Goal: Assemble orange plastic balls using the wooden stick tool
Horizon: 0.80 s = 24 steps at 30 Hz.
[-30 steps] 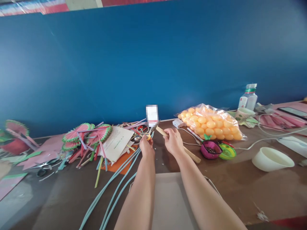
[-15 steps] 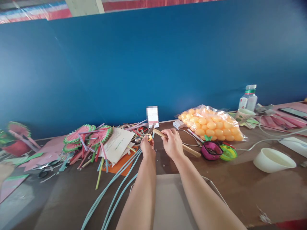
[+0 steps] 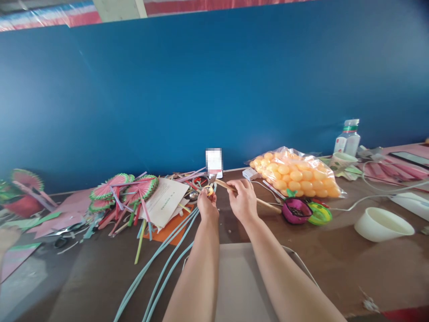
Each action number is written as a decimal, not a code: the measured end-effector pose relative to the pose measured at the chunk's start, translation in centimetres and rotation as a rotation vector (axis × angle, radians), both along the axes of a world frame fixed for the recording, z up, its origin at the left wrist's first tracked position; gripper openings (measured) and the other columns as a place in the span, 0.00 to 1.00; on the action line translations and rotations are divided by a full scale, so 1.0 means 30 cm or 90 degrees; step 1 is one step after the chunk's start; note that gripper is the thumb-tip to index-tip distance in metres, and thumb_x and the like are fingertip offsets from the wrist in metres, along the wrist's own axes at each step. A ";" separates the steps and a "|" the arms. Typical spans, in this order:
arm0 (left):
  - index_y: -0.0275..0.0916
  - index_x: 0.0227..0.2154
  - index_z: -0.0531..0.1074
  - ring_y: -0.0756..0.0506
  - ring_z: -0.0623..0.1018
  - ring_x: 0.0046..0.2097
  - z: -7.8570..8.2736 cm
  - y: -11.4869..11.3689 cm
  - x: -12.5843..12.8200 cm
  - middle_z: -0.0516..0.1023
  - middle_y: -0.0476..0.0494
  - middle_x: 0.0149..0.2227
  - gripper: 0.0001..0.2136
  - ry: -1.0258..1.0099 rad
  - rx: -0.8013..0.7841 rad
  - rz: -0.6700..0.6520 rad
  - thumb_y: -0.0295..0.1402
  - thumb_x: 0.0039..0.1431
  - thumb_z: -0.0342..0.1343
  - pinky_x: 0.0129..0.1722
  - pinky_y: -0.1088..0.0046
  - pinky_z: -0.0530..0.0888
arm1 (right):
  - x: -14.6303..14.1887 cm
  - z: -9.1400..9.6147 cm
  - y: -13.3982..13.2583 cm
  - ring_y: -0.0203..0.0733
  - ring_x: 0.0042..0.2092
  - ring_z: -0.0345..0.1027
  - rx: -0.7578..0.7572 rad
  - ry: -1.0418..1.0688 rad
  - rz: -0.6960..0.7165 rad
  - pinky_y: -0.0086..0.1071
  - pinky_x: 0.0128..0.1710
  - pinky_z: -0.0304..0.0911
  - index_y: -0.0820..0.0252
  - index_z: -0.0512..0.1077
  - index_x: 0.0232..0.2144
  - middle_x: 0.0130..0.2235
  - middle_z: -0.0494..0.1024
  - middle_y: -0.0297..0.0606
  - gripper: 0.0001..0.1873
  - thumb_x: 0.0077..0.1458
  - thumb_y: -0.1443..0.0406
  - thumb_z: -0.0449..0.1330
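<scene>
My left hand (image 3: 208, 205) is closed around a small yellow-orange round piece (image 3: 210, 191), coloured like the balls in the bag; the fingers cover part of it. My right hand (image 3: 244, 199) grips a wooden stick (image 3: 269, 206), which slants from upper left to lower right. Its upper-left end is close to the round piece, with a small dark part near it whose kind I cannot make out. Just beyond the hands stands a white phone-like panel (image 3: 214, 165), partly blurred. Beside my left hand lies a shiny round metal piece (image 3: 193, 195).
A clear bag of orange balls (image 3: 295, 174), a purple bowl (image 3: 296, 212) of small dark bits and a white cup (image 3: 384, 224) are on the right. Folded paper fans (image 3: 140, 190), papers (image 3: 164, 201) and pale blue tubes (image 3: 161, 255) lie left. Another person's hand (image 3: 8, 237) shows at the left edge.
The wooden stick has turned slightly, its lower-right end a little higher. My left hand keeps the round piece in nearly the same place. The other person's hand has shifted slightly.
</scene>
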<state>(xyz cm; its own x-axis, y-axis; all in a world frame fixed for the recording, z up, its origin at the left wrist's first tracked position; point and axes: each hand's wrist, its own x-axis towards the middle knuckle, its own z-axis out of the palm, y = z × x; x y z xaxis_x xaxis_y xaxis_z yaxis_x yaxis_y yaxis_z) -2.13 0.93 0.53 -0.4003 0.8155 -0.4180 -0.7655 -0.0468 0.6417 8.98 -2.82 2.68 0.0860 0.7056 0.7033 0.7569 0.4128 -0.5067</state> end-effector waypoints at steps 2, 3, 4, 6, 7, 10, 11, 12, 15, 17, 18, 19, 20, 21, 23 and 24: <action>0.40 0.38 0.69 0.52 0.74 0.30 0.001 0.000 -0.001 0.72 0.45 0.33 0.05 -0.005 0.004 0.001 0.30 0.57 0.55 0.33 0.75 0.72 | -0.001 0.001 -0.001 0.47 0.45 0.64 0.009 0.002 0.010 0.37 0.48 0.60 0.56 0.73 0.39 0.41 0.74 0.42 0.11 0.56 0.72 0.54; 0.40 0.38 0.69 0.52 0.74 0.31 0.002 0.000 -0.001 0.72 0.45 0.33 0.06 -0.006 0.005 0.000 0.31 0.57 0.55 0.33 0.75 0.73 | -0.001 0.001 -0.001 0.47 0.45 0.65 0.010 0.001 0.013 0.37 0.48 0.60 0.56 0.73 0.39 0.41 0.74 0.42 0.11 0.56 0.72 0.54; 0.40 0.38 0.69 0.52 0.74 0.31 0.003 -0.001 -0.002 0.72 0.45 0.33 0.05 -0.006 0.004 -0.001 0.31 0.58 0.55 0.34 0.75 0.72 | -0.001 0.000 -0.001 0.47 0.45 0.65 0.007 0.000 0.016 0.37 0.47 0.60 0.56 0.73 0.39 0.41 0.75 0.42 0.11 0.56 0.71 0.54; 0.40 0.37 0.69 0.52 0.74 0.31 0.004 -0.001 -0.003 0.72 0.45 0.34 0.05 -0.010 0.000 -0.003 0.31 0.58 0.54 0.34 0.75 0.72 | -0.002 -0.002 -0.001 0.47 0.44 0.65 -0.002 -0.006 0.022 0.37 0.47 0.60 0.55 0.73 0.39 0.41 0.75 0.41 0.11 0.55 0.72 0.55; 0.40 0.37 0.70 0.53 0.74 0.30 0.005 -0.001 -0.003 0.72 0.45 0.34 0.04 -0.014 0.001 -0.003 0.31 0.59 0.54 0.34 0.76 0.72 | -0.002 -0.003 0.000 0.46 0.43 0.65 -0.006 -0.010 0.026 0.37 0.46 0.60 0.55 0.73 0.39 0.40 0.75 0.40 0.12 0.55 0.72 0.55; 0.39 0.38 0.70 0.54 0.73 0.30 0.004 -0.001 -0.004 0.72 0.45 0.35 0.04 -0.029 0.003 -0.001 0.31 0.61 0.52 0.32 0.78 0.71 | -0.004 -0.005 -0.001 0.47 0.43 0.65 -0.011 -0.014 0.031 0.37 0.46 0.61 0.55 0.74 0.39 0.40 0.75 0.40 0.12 0.54 0.72 0.55; 0.39 0.38 0.70 0.54 0.73 0.30 0.003 -0.001 -0.005 0.72 0.45 0.35 0.04 -0.031 0.004 -0.001 0.31 0.61 0.52 0.32 0.78 0.71 | -0.005 -0.005 -0.001 0.47 0.43 0.65 -0.012 -0.013 0.030 0.38 0.46 0.61 0.55 0.74 0.39 0.40 0.75 0.41 0.12 0.55 0.72 0.55; 0.39 0.38 0.70 0.54 0.73 0.30 0.002 -0.001 -0.005 0.72 0.45 0.35 0.04 -0.032 0.005 0.000 0.31 0.61 0.52 0.32 0.78 0.71 | -0.005 -0.006 -0.001 0.47 0.43 0.65 -0.013 -0.011 0.029 0.38 0.46 0.61 0.55 0.74 0.40 0.40 0.75 0.41 0.12 0.55 0.71 0.55; 0.39 0.38 0.69 0.54 0.73 0.29 -0.001 -0.001 -0.005 0.72 0.45 0.35 0.04 -0.030 0.013 0.001 0.31 0.61 0.52 0.31 0.79 0.71 | -0.005 -0.009 0.000 0.47 0.43 0.65 -0.018 -0.012 0.029 0.38 0.46 0.61 0.55 0.73 0.40 0.41 0.75 0.40 0.12 0.55 0.71 0.55; 0.38 0.38 0.69 0.54 0.73 0.29 -0.001 -0.001 -0.004 0.72 0.46 0.34 0.04 -0.033 0.013 0.006 0.30 0.61 0.53 0.30 0.79 0.71 | -0.004 -0.013 0.002 0.47 0.42 0.65 -0.030 -0.024 0.038 0.37 0.46 0.61 0.55 0.74 0.39 0.40 0.76 0.40 0.13 0.54 0.72 0.55; 0.38 0.38 0.69 0.54 0.73 0.29 -0.001 -0.002 -0.004 0.72 0.46 0.33 0.04 -0.036 0.010 0.010 0.29 0.61 0.52 0.30 0.79 0.71 | -0.004 -0.015 0.003 0.47 0.42 0.65 -0.037 -0.031 0.043 0.37 0.45 0.61 0.55 0.74 0.39 0.40 0.76 0.40 0.13 0.53 0.73 0.56; 0.38 0.38 0.69 0.54 0.73 0.29 0.000 -0.002 -0.004 0.72 0.46 0.33 0.03 -0.040 0.006 0.012 0.28 0.61 0.52 0.30 0.79 0.71 | -0.005 -0.016 0.004 0.47 0.42 0.65 -0.042 -0.038 0.046 0.37 0.45 0.61 0.55 0.74 0.39 0.40 0.76 0.40 0.13 0.53 0.73 0.56; 0.38 0.37 0.69 0.54 0.73 0.29 0.002 -0.003 -0.004 0.72 0.46 0.33 0.03 -0.041 0.001 0.014 0.28 0.61 0.53 0.30 0.79 0.71 | -0.006 -0.017 0.005 0.47 0.41 0.65 -0.043 -0.041 0.046 0.37 0.45 0.61 0.55 0.74 0.39 0.40 0.76 0.40 0.13 0.53 0.73 0.56; 0.38 0.37 0.69 0.54 0.73 0.28 0.003 -0.003 -0.004 0.72 0.46 0.33 0.03 -0.039 -0.002 0.014 0.28 0.61 0.53 0.30 0.79 0.71 | -0.007 -0.018 0.006 0.47 0.41 0.65 -0.038 -0.040 0.043 0.37 0.45 0.61 0.55 0.74 0.38 0.40 0.76 0.40 0.13 0.53 0.73 0.56; 0.38 0.37 0.69 0.54 0.73 0.28 0.006 -0.004 -0.004 0.72 0.46 0.33 0.03 -0.033 -0.005 0.011 0.29 0.61 0.53 0.30 0.79 0.71 | -0.008 -0.020 0.007 0.46 0.42 0.65 -0.022 -0.030 0.035 0.37 0.45 0.61 0.55 0.74 0.39 0.40 0.76 0.40 0.12 0.54 0.72 0.56; 0.38 0.37 0.69 0.54 0.73 0.28 0.007 -0.004 -0.004 0.72 0.46 0.33 0.03 -0.030 -0.006 0.011 0.30 0.61 0.53 0.30 0.79 0.71 | -0.009 -0.021 0.008 0.46 0.42 0.65 -0.017 -0.026 0.032 0.37 0.46 0.61 0.56 0.74 0.39 0.40 0.76 0.40 0.12 0.54 0.72 0.56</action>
<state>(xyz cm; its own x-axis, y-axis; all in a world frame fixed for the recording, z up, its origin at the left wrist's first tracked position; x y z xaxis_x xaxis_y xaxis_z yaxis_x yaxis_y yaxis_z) -2.24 0.80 0.74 -0.3939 0.8042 -0.4451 -0.7943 -0.0542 0.6051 8.71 -2.57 2.05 0.0215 0.7267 0.6866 0.7561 0.4375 -0.4868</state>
